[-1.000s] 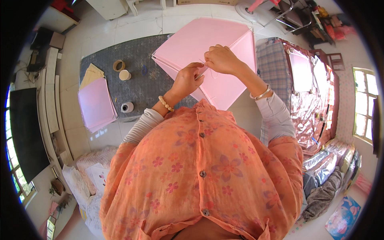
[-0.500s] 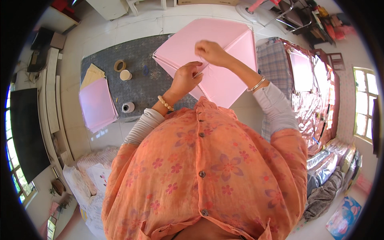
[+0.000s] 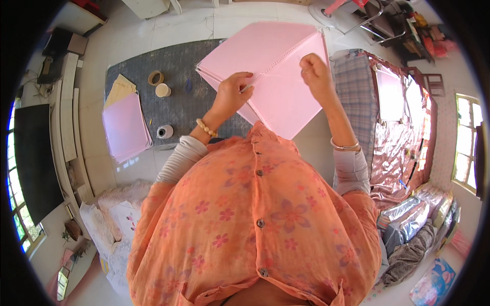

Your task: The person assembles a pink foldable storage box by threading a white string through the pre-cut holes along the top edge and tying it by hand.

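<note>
Pink stiff panels (image 3: 291, 102), joined in a wide folded shape, lie at the far middle in front of my body. A ridged seam of stitches (image 3: 286, 55) crosses them diagonally. My left hand (image 3: 232, 94) is closed, pinching the panels' edge near the middle of the seam. Over the right part of the panels, my right hand (image 3: 317, 76) is raised with its fingers pinched together. A thin, faint thread runs from near the seam toward it; whether a needle is in the fingers is hidden.
Under the panels is a dark table (image 3: 204, 112). On its left stand a tape roll (image 3: 155, 78), a white tub (image 3: 163, 90) and a small white bottle (image 3: 165, 131). A stack of pinkish sheets (image 3: 126, 125) overhangs its edge. A plaid-covered seat (image 3: 352, 86) is to the right.
My right hand has moved right, away from my left hand and the seam. My left hand has shifted slightly left and stays at the panels' edge.
</note>
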Tool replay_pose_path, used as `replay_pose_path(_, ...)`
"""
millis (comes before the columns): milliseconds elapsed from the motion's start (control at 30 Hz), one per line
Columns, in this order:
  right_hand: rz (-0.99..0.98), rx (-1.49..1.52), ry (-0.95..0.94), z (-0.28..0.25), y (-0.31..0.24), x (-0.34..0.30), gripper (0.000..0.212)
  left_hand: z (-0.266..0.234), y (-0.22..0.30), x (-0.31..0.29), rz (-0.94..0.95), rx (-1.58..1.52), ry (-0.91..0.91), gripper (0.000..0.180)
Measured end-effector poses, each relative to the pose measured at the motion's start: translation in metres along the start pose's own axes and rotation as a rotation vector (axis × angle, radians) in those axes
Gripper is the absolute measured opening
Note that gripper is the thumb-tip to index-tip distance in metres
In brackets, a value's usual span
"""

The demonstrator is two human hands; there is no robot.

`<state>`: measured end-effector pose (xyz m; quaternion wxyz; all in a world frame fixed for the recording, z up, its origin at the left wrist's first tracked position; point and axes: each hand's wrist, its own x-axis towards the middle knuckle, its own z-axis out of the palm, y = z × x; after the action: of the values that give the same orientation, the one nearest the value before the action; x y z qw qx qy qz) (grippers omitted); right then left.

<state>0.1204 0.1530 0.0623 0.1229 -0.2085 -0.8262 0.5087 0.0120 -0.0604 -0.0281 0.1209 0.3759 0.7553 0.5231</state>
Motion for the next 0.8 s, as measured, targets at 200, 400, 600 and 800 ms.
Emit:
replay_pose_path(200, -0.02, 0.132, -0.238, 0.048, 0.04, -0.031, 0.018, 0.002, 0.002, -0.001, -0.002, -0.02, -0.01, 0.031)
replay_pose_path(400, 0.005, -0.095, -0.206, 0.057, 0.031, -0.038, 0.018, 0.008, 0.001, -0.005, 0.022, -0.034, 0.007, 0.031)
replay_pose_path(600, -0.042, -0.21, -0.161, 0.055, 0.038, -0.04, 0.017, 0.004, 0.002, -0.002, -0.02, -0.012, -0.02, 0.03)
replay_pose_path(800, -0.139, -0.199, -0.116, 0.058, 0.042, -0.04, 0.019, 0.005, 0.004, -0.003, 0.0, -0.041, -0.006, 0.035)
